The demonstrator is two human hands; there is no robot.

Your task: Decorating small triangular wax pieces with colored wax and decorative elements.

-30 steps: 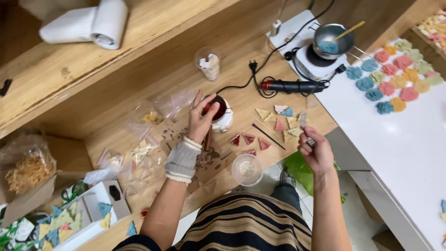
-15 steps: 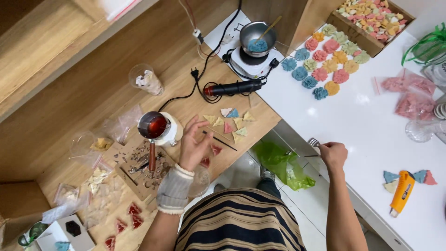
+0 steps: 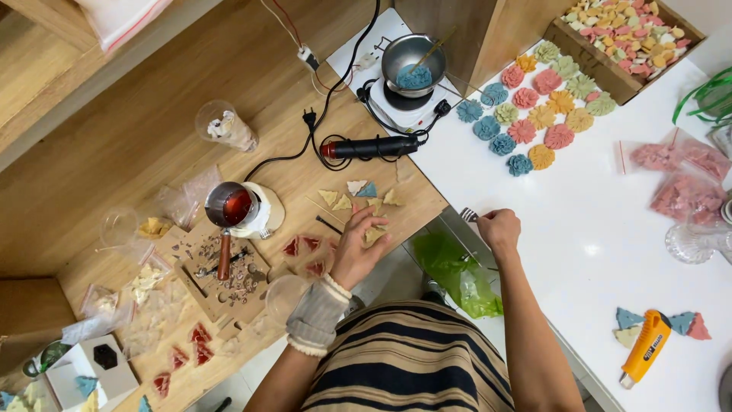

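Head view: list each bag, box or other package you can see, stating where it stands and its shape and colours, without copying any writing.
Two clear bags of pink pieces: right side of the white table, flat, lying side by side.
Open box: top right, brown, rectangular, filled with mixed pastel pieces.
Small clear bags: left on the wooden table, crumpled, holding pale chips.
Green bag: below the tables' edge between the hands, translucent.

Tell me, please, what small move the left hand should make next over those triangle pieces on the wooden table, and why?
Probably close the fingers on the pale triangle piece and lift it. The left hand already rests flat over that piece at the table's edge, while the right hand holds a small metal tool at the white table, seemingly ready.
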